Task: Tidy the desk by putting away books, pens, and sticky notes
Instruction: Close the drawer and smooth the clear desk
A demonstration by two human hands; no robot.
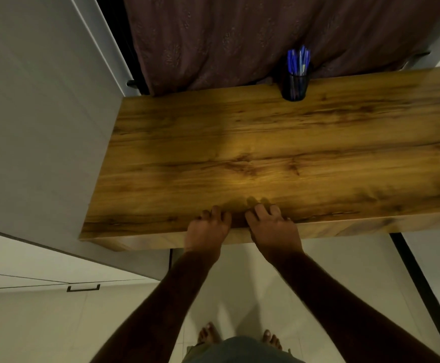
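**Head view, looking down on a wooden desk (pixel 266 142).** Both hands are resting on its near edge, just beside one another and not quite touching. The left hand (pixel 208 227) is lying with its fingers loosely curled, tips down on the wood. The right hand (pixel 275 227) is lying flatter, its fingers relaxed and slightly spread. Neither hand is holding anything, so both grips are slack and empty. The forearms are reaching in from the bottom of the frame and converging toward the desk.

A bunch of blue pens (pixel 298 60) is standing upright in a dark mesh cup (pixel 295 87). The cup is sitting at the far edge of the desk, right of centre and well apart from the hands. The pens are rising well above its rim.

Behind the desk a maroon patterned curtain (pixel 226 35) is hanging. A grey panel (pixel 38 113) is standing along the desk's left end. Below it, a dark handle (pixel 83 288) is showing on a pale front. A black leg (pixel 417 279) is running down under the desk at the right. Two bare feet (pixel 208 334) are standing on a pale tiled floor (pixel 252 279), short of the near edge.
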